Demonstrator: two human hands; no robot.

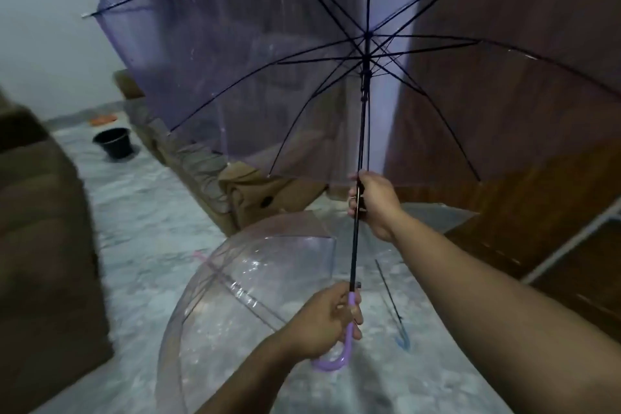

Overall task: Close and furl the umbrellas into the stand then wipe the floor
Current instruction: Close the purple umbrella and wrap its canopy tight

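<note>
- Head view is showing a person holding an open purple umbrella upright in both hands, its see-through canopy filling the frame from 10 o'clock round to 3 o'clock.
- Left hand is wrapping closed around the purple hooked handle at 6 o'clock, the hook curling out below the fist.
- Right hand is clamping shut on the black shaft higher up, just right of centre, well below the runner where the ribs are meeting.
- Ribs are standing fully spread, so the canopy is not yet folded.
- A second, clear umbrella is lying open on the marble floor at 6 to 7 o'clock, beneath and behind the left hand.
- A third shaft with a blue handle is lying on the floor at 5 o'clock, seen through clear plastic; whose canopy it belongs to I cannot tell.
- A black bucket is standing on the floor at 9 to 10 o'clock, well apart from the umbrellas.
- An orange item is lying just beyond the bucket, too blurred to identify.
- A brown sofa is filling the edge at 8 to 9 o'clock.
</note>
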